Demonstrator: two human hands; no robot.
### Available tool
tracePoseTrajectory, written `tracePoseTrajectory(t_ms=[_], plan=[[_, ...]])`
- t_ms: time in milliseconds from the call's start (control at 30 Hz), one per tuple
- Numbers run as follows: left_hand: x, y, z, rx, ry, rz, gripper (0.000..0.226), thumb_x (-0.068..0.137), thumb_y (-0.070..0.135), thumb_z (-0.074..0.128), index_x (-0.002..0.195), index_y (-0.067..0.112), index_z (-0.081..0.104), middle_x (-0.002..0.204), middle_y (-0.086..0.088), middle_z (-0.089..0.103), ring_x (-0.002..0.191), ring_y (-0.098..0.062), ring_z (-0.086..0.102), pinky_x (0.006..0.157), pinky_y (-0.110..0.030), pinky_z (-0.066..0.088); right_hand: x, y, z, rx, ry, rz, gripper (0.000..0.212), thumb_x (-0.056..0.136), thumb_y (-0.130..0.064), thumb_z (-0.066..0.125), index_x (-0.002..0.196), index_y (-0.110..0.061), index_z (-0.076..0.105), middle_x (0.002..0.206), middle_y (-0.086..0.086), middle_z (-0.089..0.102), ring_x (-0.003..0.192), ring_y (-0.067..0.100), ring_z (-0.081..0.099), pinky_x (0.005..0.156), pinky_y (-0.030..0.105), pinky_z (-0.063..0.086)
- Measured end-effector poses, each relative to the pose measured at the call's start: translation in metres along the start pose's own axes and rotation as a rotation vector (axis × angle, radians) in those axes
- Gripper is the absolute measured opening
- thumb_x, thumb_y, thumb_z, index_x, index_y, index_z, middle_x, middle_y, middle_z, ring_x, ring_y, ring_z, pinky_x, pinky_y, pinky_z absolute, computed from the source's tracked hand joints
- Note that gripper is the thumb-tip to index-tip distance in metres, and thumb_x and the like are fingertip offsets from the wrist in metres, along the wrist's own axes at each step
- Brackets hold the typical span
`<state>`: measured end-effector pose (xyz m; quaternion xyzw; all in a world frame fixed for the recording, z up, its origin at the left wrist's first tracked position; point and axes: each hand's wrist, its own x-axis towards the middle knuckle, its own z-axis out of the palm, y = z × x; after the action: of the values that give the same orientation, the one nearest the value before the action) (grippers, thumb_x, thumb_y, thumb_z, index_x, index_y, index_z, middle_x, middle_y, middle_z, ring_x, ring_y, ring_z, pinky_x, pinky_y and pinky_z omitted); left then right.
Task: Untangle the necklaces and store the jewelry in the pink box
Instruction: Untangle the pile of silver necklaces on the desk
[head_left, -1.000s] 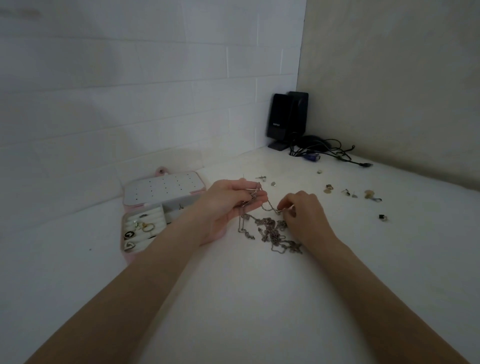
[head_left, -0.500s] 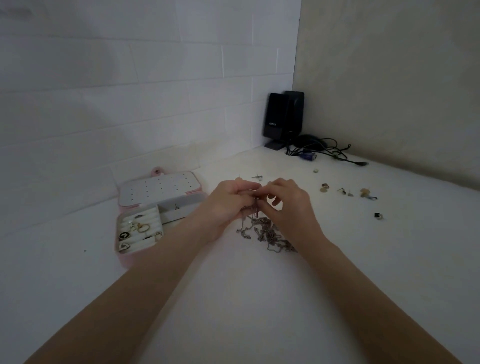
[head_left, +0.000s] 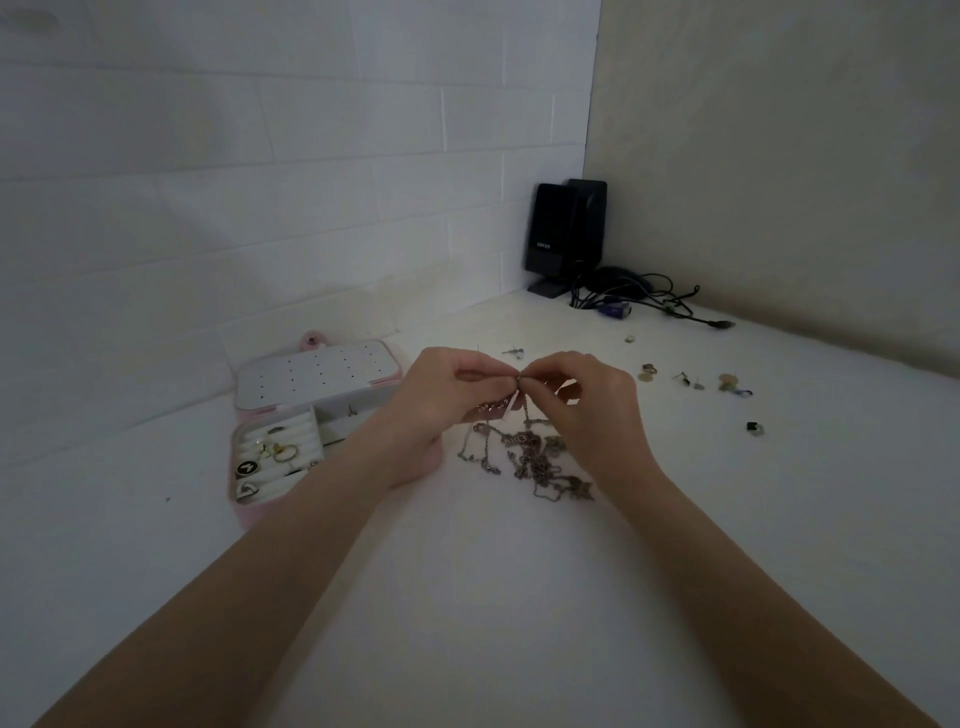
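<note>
Head view: left hand (head_left: 441, 397) and right hand (head_left: 587, 400) fingertip to fingertip, both pinching necklace chain – tangled necklaces (head_left: 530, 457) heaped on table (head_left: 493, 597) beneath. Pink box (head_left: 291, 431) open, just left – rings inside.

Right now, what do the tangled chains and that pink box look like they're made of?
Tangled chains: likely metal, dull silvery, fine links with faint glints. Pink box: looks like smooth matte leatherette or plastic outside; its white ring rolls seem padded. Dim light leaves both uncertain.
</note>
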<state>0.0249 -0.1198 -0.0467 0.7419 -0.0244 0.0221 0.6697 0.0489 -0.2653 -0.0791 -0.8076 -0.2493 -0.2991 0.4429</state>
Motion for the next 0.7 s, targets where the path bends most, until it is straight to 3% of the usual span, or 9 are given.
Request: tracePoseTrajectory(t_ms=[133, 233, 467, 533, 633, 700], plan=[[-0.001, 0.004, -0.002, -0.197, -0.047, -0.155, 0.007, 0.085, 0.009, 0.064, 0.083, 0.005, 0.069, 0.076, -0.007, 0.072, 0.071, -0.012, 0.068, 0.064, -0.018, 0.055, 0.003, -0.006, -0.004, 0.226, -0.012, 0.153, 0.011, 0.081, -0.007, 0.069, 0.077, -0.018, 0.068, 0.077, -0.006, 0.065, 0.068, 0.001, 0.057, 0.062, 0.012, 0.045], [-0.002, 0.006, -0.002, -0.363, -0.065, -0.277, 0.007, 0.084, 0.010, 0.064, 0.083, 0.004, 0.068, 0.075, -0.006, 0.071, 0.066, -0.010, 0.067, 0.059, -0.017, 0.054, 0.006, -0.010, -0.006, 0.352, -0.037, 0.218, 0.021, 0.082, -0.007, 0.067, 0.075, -0.026, 0.064, 0.083, -0.005, 0.065, 0.070, 0.001, 0.056, 0.064, 0.021, 0.050], [-0.005, 0.009, -0.005, -0.376, -0.116, -0.318, 0.009, 0.077, 0.005, 0.067, 0.070, 0.005, 0.072, 0.071, -0.005, 0.068, 0.061, -0.010, 0.065, 0.059, -0.018, 0.055, 0.003, -0.015, -0.010, 0.444, -0.166, 0.240, 0.020, 0.087, -0.005, 0.060, 0.077, -0.022, 0.061, 0.092, 0.002, 0.059, 0.061, -0.003, 0.054, 0.055, 0.011, 0.043], [-0.006, 0.011, -0.007, -0.314, -0.137, -0.299, 0.004, 0.076, 0.007, 0.068, 0.078, 0.006, 0.071, 0.073, -0.004, 0.067, 0.061, -0.010, 0.064, 0.057, -0.018, 0.053, 0.003, -0.015, -0.013, 0.456, -0.200, 0.250, 0.019, 0.087, -0.004, 0.060, 0.078, -0.021, 0.061, 0.092, 0.000, 0.059, 0.059, -0.004, 0.054, 0.056, 0.010, 0.043], [-0.004, 0.014, -0.009, -0.271, -0.124, -0.280, 0.019, 0.082, 0.005, 0.064, 0.101, 0.006, 0.063, 0.076, -0.003, 0.067, 0.060, -0.011, 0.064, 0.057, -0.018, 0.053, 0.004, -0.017, -0.016, 0.525, -0.245, 0.263, 0.016, 0.088, -0.003, 0.059, 0.080, -0.017, 0.063, 0.083, -0.004, 0.060, 0.059, -0.001, 0.053, 0.057, 0.014, 0.044], [-0.003, 0.014, -0.008, -0.267, -0.099, -0.267, 0.022, 0.081, 0.004, 0.065, 0.103, 0.007, 0.060, 0.073, -0.002, 0.066, 0.059, -0.011, 0.063, 0.061, -0.019, 0.054, 0.005, -0.018, -0.015, 0.592, -0.257, 0.286, 0.013, 0.088, -0.003, 0.058, 0.082, -0.013, 0.064, 0.077, -0.005, 0.061, 0.062, 0.005, 0.052, 0.059, 0.019, 0.046]])
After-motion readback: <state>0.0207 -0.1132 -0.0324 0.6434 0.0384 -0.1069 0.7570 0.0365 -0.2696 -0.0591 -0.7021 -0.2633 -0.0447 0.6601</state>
